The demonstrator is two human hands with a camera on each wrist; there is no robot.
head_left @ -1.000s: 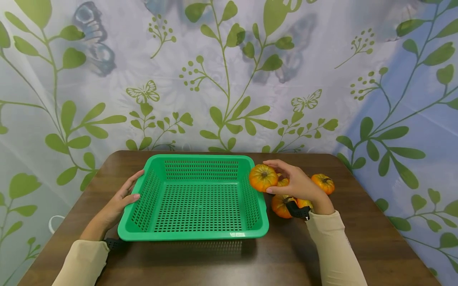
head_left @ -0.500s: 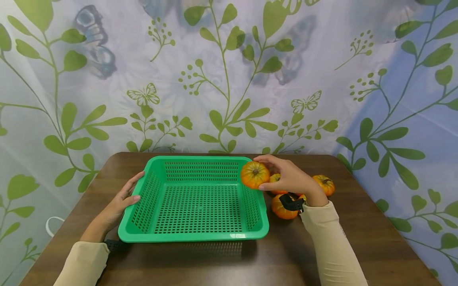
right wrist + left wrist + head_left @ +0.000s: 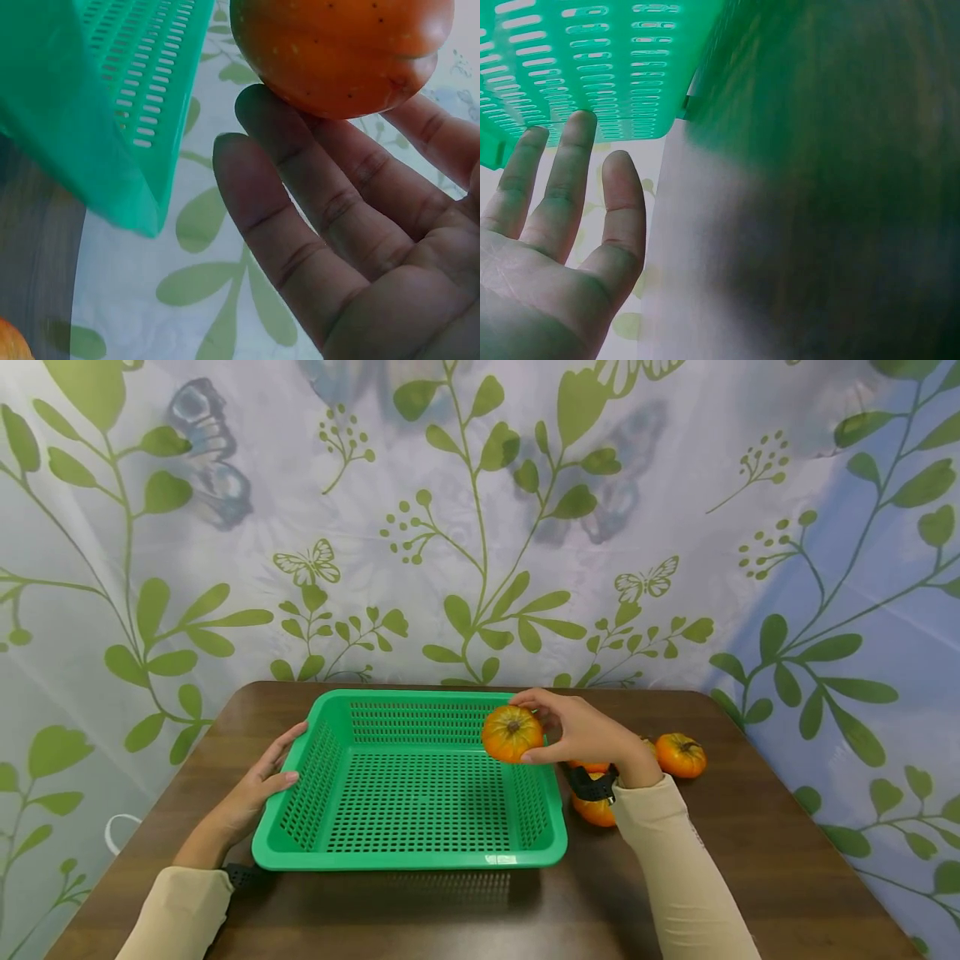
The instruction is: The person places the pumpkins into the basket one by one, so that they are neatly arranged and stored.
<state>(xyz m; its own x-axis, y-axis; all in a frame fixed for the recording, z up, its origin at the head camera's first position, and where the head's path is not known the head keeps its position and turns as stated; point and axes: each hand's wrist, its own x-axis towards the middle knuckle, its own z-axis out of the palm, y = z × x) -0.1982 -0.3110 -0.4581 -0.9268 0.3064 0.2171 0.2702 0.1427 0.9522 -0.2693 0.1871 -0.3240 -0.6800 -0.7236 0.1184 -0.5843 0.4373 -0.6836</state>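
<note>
The left hand [image 3: 253, 789] rests straight-fingered against the basket [image 3: 408, 860], the right hand [image 3: 581, 731] grips one pumpkin [image 3: 512, 734] over the basket's nearer end, none lies inside yet, and the other pumpkins [image 3: 681, 755] beyond that hand seemingly await moving.

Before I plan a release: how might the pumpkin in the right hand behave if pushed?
The pumpkin may roll unevenly, being round but ribbed. Its smooth, shiny skin could prove slippery.

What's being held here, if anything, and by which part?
The right hand holds a pumpkin by its side, clear of the stem; the left hand rests against the basket.
</note>
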